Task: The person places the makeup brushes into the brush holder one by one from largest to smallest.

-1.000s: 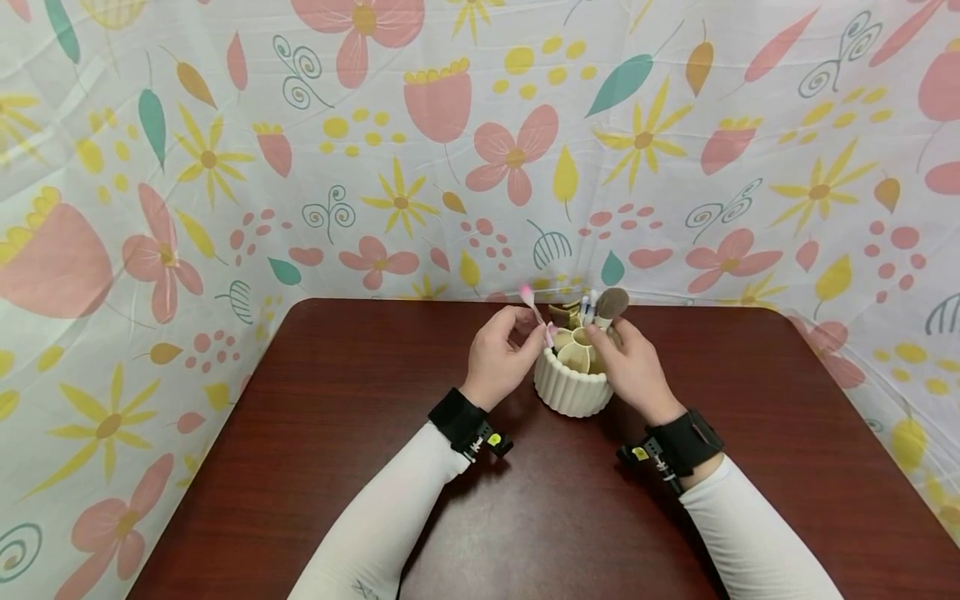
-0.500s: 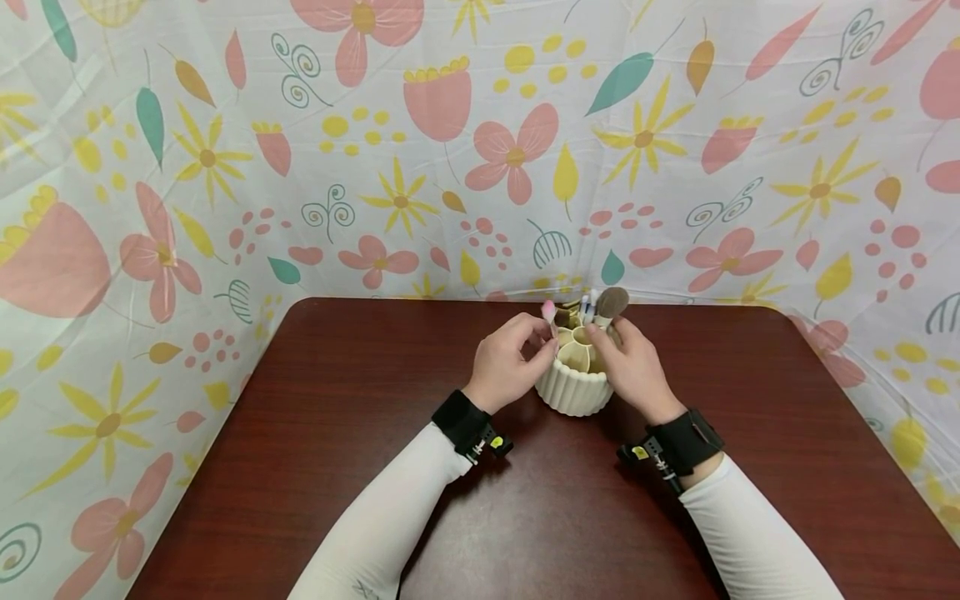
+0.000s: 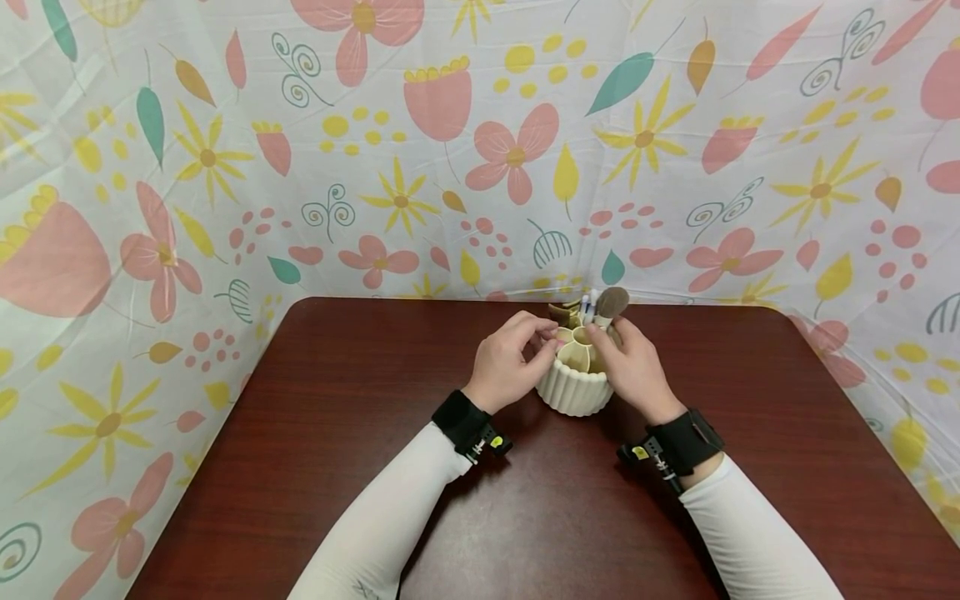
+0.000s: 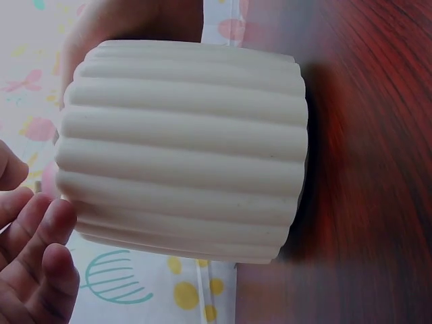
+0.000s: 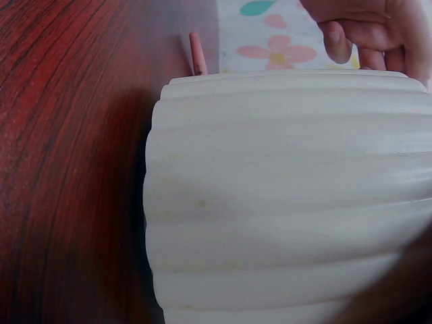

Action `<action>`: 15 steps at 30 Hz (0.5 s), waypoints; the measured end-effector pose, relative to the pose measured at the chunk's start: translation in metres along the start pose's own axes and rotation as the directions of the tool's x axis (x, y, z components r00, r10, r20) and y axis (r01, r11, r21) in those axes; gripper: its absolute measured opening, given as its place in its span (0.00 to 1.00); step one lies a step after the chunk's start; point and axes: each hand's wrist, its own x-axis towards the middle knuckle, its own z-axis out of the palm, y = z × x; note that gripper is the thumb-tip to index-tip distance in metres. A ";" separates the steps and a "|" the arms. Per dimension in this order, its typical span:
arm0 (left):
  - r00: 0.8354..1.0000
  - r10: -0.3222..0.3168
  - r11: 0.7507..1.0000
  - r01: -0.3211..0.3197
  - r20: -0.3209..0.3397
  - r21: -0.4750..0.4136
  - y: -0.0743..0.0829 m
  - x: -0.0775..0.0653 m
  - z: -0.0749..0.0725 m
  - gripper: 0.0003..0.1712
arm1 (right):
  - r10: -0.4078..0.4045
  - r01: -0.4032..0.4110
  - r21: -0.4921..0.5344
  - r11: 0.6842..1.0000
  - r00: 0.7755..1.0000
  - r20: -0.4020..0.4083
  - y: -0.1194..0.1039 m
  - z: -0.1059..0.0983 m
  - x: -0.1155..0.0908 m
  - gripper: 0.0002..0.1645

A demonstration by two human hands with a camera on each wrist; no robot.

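A cream ribbed makeup brush holder (image 3: 574, 390) with round compartments stands upright on the table. My right hand (image 3: 637, 371) grips its right side, thumb at the rim. My left hand (image 3: 510, 362) is at the left rim, fingers bent and fingertips apart in the left wrist view, where the hand (image 4: 34, 250) shows at the edge. A small pink tip (image 3: 561, 342) shows at the rim by those fingertips; the rest of that pink-tipped brush is hidden. A wide makeup brush (image 3: 613, 302) and slim white-and-blue sticks (image 3: 587, 308) rise from the back compartments.
The dark red-brown table (image 3: 360, 400) has a floral cloth (image 3: 450, 167) hanging behind it. Gold-coloured pieces (image 3: 564, 315) show at the holder's back. In the right wrist view a pink rod (image 5: 197, 52) juts out past the holder, low near the table.
The pink-tipped brush moved right with my left hand, then dropped down at the rim while the hand stayed there. My right hand and the holder have hardly moved.
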 end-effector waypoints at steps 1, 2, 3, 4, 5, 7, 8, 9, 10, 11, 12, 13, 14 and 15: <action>1.000 0.000 1.000 0.000 0.000 0.002 0.000 0.000 0.000 0.11 | 0.001 -0.001 0.001 1.000 1.000 -0.001 0.000 0.000 0.000 0.39; 1.000 0.000 1.000 0.000 0.000 0.004 0.000 0.000 0.000 0.11 | 0.000 0.000 0.001 1.000 1.000 -0.001 0.000 0.000 0.000 0.38; 1.000 0.000 1.000 0.000 0.001 0.005 0.000 0.000 0.000 0.10 | 0.000 0.000 0.000 1.000 1.000 -0.002 0.000 0.000 0.000 0.38; 1.000 -0.001 1.000 0.001 0.002 0.006 -0.001 0.000 0.000 0.10 | 0.001 -0.001 -0.001 1.000 1.000 -0.002 0.000 0.000 0.000 0.38; 1.000 -0.002 1.000 0.002 0.003 0.009 -0.001 0.000 0.000 0.10 | 0.002 -0.002 0.000 1.000 1.000 -0.002 -0.001 0.000 0.000 0.38; 1.000 -0.003 1.000 0.003 0.006 0.011 -0.001 0.000 0.000 0.10 | 0.001 -0.001 0.001 1.000 1.000 -0.003 -0.001 0.000 0.000 0.38; 1.000 -0.005 1.000 0.005 0.008 0.013 -0.001 -0.001 0.000 0.10 | -0.001 0.001 -0.001 1.000 1.000 -0.003 -0.001 0.000 0.000 0.38; 1.000 -0.008 1.000 0.008 0.010 0.013 -0.002 -0.001 0.000 0.10 | -0.002 0.002 0.000 1.000 1.000 -0.003 -0.002 0.000 0.000 0.38; 1.000 -0.012 1.000 0.012 0.013 0.015 -0.002 -0.001 0.000 0.10 | -0.002 0.002 0.001 1.000 1.000 -0.003 -0.002 0.000 0.000 0.37; 1.000 -0.016 1.000 0.016 0.015 0.015 -0.002 -0.001 0.000 0.10 | -0.002 0.002 0.003 1.000 1.000 -0.005 -0.002 0.001 0.000 0.37; 1.000 -0.019 1.000 0.019 0.014 0.016 -0.003 -0.001 0.000 0.10 | -0.001 0.001 0.004 1.000 1.000 -0.004 -0.002 0.001 0.000 0.37; 1.000 -0.024 1.000 0.023 0.014 0.018 -0.003 -0.001 0.000 0.09 | -0.001 0.001 0.006 1.000 1.000 -0.004 -0.002 0.001 0.000 0.37; 1.000 -0.027 0.999 0.027 0.012 0.021 -0.004 -0.001 0.000 0.09 | -0.002 0.002 0.004 1.000 1.000 -0.004 -0.001 0.001 0.000 0.37; 1.000 -0.030 0.999 0.030 0.008 0.022 -0.004 -0.001 -0.001 0.09 | -0.001 0.001 0.006 1.000 1.000 -0.004 -0.001 0.001 0.001 0.37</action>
